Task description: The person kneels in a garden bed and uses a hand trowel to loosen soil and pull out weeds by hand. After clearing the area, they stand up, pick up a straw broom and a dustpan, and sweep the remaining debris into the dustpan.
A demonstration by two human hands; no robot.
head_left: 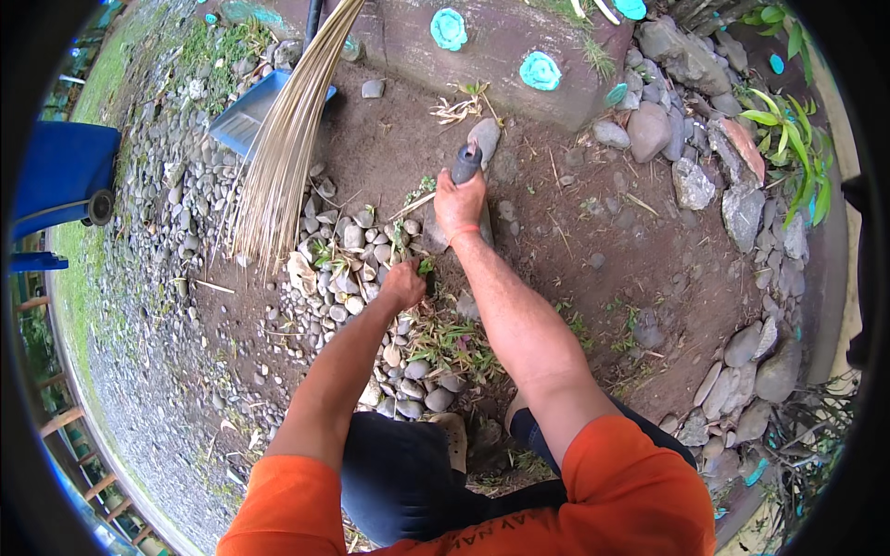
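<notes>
While gripping a dark-grey cylindrical handle (466, 164) in the right hand (460, 206), probably for control, curls the left hand (404, 284) beside rounded grey stones (354, 236); cannot tell around what.

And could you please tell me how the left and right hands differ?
The right hand holds a dark handle; whether the left hand holds anything is hidden. The right has an orange band at its wrist; the left shows none. The right reaches farther forward than the left. Both are ungloved.
</notes>
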